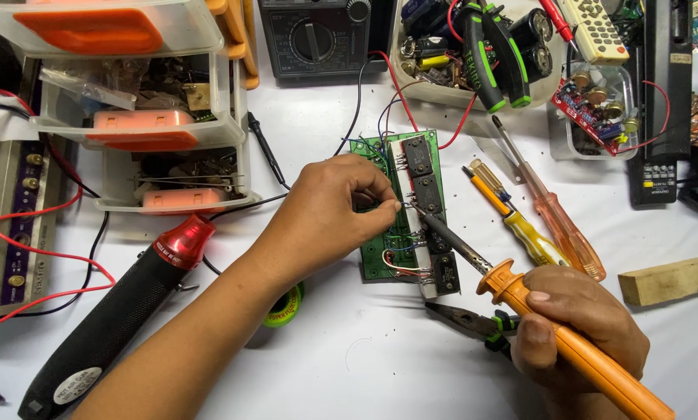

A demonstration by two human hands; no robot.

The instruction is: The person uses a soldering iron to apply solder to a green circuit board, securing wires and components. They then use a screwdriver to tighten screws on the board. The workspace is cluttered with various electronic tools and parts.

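Your right hand point(578, 327) is wrapped firmly around the orange handle of the soldering iron point(520, 292), and its dark tip is angled up and left, right onto the green circuit board point(399, 210) lying near the middle of the tabletop point(349, 358). Your left hand point(329, 210) is resting on the board's left half, thumb and forefinger pinched together just beside the iron's tip; what they pinch is too small to make out. Black components point(423, 159) run in a row down the board's right side, with red and blue wires looping around it. Just under your right hand lies a pair of pliers point(470, 319), touching the tabletop. 2 screwdrivers point(536, 214) lie beside the board on its right, and a wooden block point(672, 280) sits near the right edge. Your left forearm crosses a roll of green tape point(287, 307), and a black heat gun with a red nozzle point(123, 307) lies toward the near left corner.
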